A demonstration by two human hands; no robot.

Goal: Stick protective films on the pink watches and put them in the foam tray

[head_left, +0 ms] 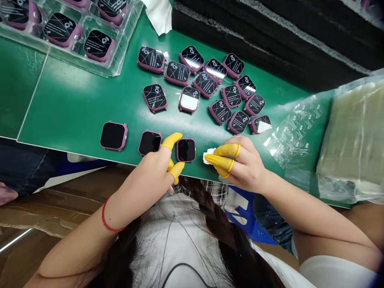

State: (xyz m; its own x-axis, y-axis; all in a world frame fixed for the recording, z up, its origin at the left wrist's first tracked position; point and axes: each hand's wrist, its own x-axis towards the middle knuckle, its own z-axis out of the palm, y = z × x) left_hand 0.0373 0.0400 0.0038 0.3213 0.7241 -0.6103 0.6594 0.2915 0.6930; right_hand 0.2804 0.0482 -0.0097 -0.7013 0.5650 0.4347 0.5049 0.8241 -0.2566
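Note:
My left hand (162, 162), with yellow finger cots, steadies a purple smartwatch body (186, 150) by its left corners, index finger at the top and thumb at the bottom. Its black screen faces up and has no film print on it. In my right hand (240, 160), also in yellow finger cots, a small folded white wipe (209, 156) is pinched just right of that watch. Left of it, a second dark-screened smartwatch (150, 143) is partly covered by my left hand. Another smartwatch (113, 136) lies farther left.
Several smartwatches with printed screen films (205, 84) lie across the green table (75, 100). A clear tray (115, 66) of watches stands back left, near a white cloth (159, 16). Loose clear films (295, 132) and a plastic-wrapped stack (354, 140) are at right; black foam (255, 40) stands behind.

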